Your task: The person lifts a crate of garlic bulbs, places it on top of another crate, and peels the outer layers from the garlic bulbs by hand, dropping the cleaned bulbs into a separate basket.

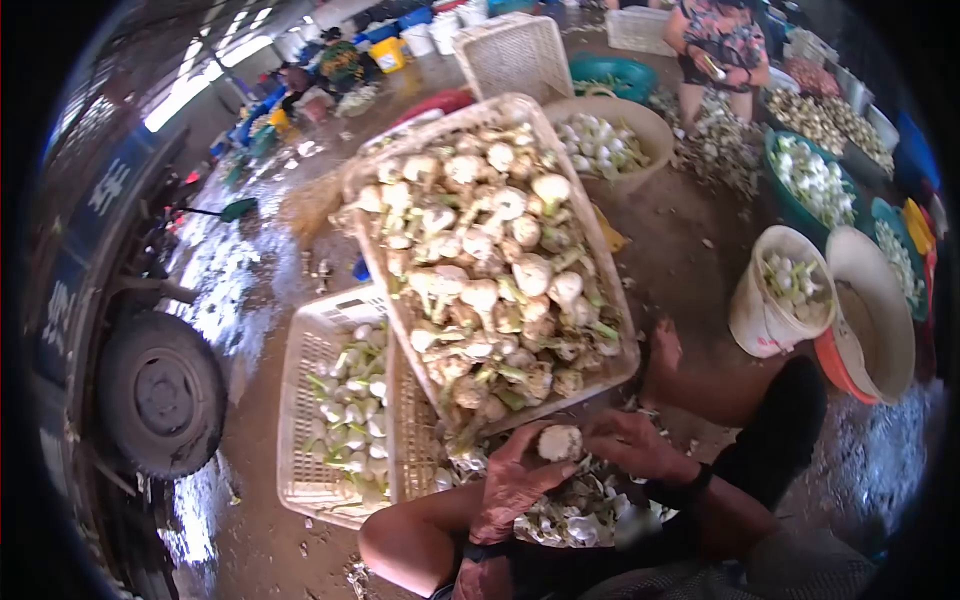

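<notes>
Garlic (pixel 480 293) lies in 2 crates (pixel 408 420).

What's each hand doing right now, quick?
Left hand: closed, holding a garlic bulb.
Right hand: partly curled beside the bulb; whether it holds anything cannot be told.

White characters (pixel 108 188) on a vehicle (pixel 82 245) and red marks (pixel 768 350) on a bucket (pixel 752 305) are illegible.

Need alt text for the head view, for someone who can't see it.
A left hand holds a pale garlic bulb, the right hand close beside it, above loose peelings. In front is a crate heaped with garlic bulbs; a second crate of bulbs stands to its left.
</notes>
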Motion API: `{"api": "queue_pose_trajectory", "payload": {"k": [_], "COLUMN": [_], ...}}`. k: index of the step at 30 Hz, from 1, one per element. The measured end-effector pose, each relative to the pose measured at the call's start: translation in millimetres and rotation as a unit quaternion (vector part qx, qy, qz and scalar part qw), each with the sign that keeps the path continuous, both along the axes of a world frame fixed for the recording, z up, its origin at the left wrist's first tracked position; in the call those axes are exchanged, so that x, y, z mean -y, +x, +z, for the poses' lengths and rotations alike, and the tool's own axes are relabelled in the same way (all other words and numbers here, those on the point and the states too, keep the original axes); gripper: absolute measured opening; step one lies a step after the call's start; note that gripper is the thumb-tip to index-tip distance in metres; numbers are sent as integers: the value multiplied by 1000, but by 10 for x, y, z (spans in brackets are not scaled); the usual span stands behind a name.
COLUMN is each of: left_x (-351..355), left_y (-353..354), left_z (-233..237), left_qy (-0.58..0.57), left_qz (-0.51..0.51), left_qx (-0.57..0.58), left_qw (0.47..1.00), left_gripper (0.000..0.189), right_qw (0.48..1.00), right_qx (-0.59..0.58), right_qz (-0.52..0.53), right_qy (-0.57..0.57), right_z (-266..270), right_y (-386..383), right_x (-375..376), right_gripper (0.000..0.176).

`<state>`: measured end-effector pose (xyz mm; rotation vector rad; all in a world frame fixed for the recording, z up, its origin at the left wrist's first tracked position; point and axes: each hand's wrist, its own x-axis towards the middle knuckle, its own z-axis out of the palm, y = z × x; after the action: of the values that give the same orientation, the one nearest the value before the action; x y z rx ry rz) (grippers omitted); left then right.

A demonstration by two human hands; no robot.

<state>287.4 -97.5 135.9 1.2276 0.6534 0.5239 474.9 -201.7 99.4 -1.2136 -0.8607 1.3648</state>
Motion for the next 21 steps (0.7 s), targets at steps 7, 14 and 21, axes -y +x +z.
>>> {"api": "queue_pose_trajectory", "payload": {"k": [7, 14, 21], "left_x": [-6, 46, 132], "left_y": [7, 77, 110], "left_z": [-454, -426, -503], "left_qy": [134, 357, 432], "left_qz": [23, 13, -10], "left_qx": [-113, -214, -206], "left_qw": [984, 909, 878], "left_gripper": [62, 61, 63], "right_qw": [998, 992, 975], "right_qx": [-49, 126, 216], "right_qz": [-10, -2, -2], "right_qy": [-24, -30, 45], "right_z": [-104, -167, -248], "right_y": [25, 25, 52], "right_x": [-28, -92, -24], "right_gripper": [20, 21, 19]}}
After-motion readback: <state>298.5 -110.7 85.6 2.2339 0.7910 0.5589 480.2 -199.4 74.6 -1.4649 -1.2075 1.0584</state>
